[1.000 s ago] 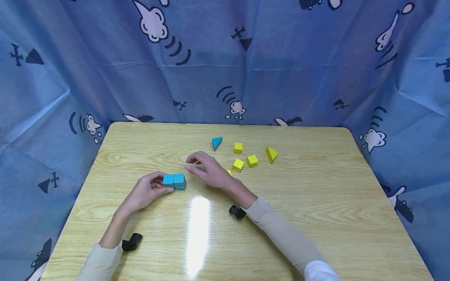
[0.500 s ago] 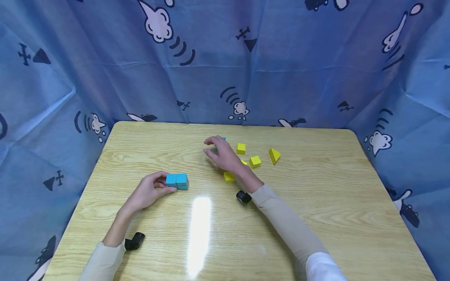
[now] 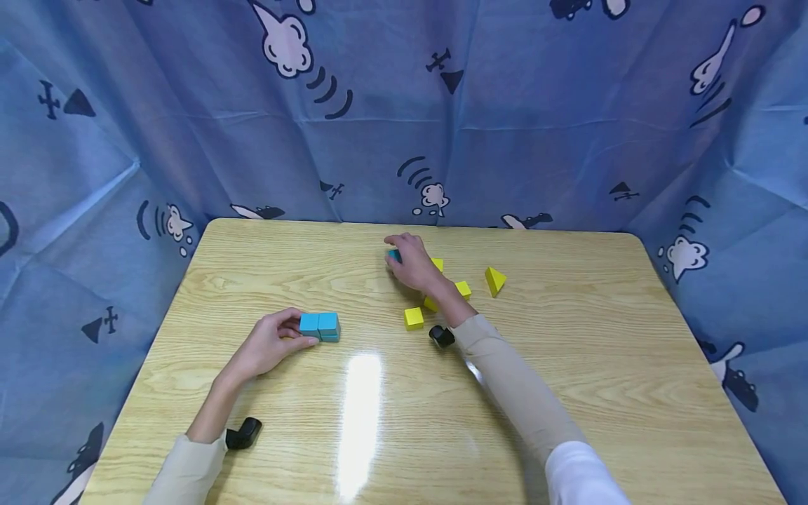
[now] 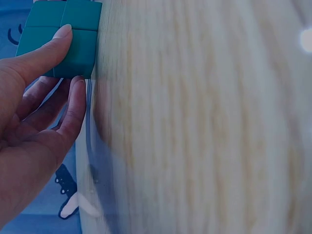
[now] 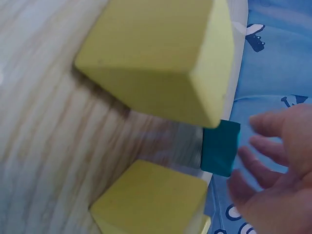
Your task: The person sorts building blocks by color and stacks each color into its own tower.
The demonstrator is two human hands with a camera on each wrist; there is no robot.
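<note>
On the left of the table, my left hand (image 3: 268, 344) holds a small stack of blue cubes (image 3: 320, 325), two wide and two high. In the left wrist view the thumb lies across the front faces of the blue cubes (image 4: 80, 46), and the other fingers are behind and below. My right hand (image 3: 413, 266) is at the far middle of the table, thumb and fingers spread about a blue triangular block (image 3: 394, 255), partly hidden by the hand. In the right wrist view the fingers are close beside this blue block (image 5: 222, 148); contact is unclear.
Yellow cubes lie under and near the right forearm: one in front (image 3: 413, 318), another to the right (image 3: 463, 289), others partly covered. A yellow triangular block (image 3: 495, 281) lies farther right. A patterned blue curtain (image 3: 391, 105) stands behind the wooden table (image 3: 631, 351).
My right hand has moved away from near the blue cubes, back and to the right, to the blue triangular block. My left hand stays on the cubes; the head view shifts slightly.
</note>
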